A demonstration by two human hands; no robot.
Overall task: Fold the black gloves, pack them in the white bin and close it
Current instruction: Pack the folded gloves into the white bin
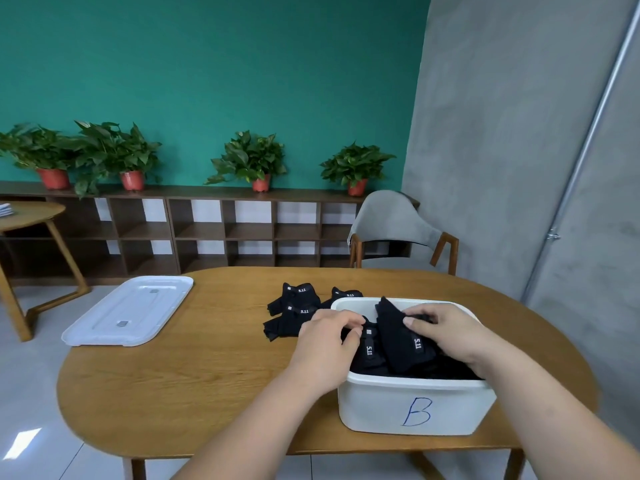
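Note:
A white bin (415, 407) marked with a blue "B" stands on the right of the wooden table (207, 375). Black gloves with "5.11" labels fill it. My left hand (329, 337) reaches over the bin's left rim and pinches one folded glove (369, 355). My right hand (446, 332) grips another folded glove (401, 341) that stands tilted above the rest. Three more black gloves (294, 310) lie on the table just behind and left of the bin. The white lid (131, 310) lies flat at the table's far left corner.
A grey chair (398, 230) stands behind the table at the right. A low wooden shelf (207, 230) with potted plants runs along the green wall. A round side table (31, 216) is at the far left. A grey wall is close on the right.

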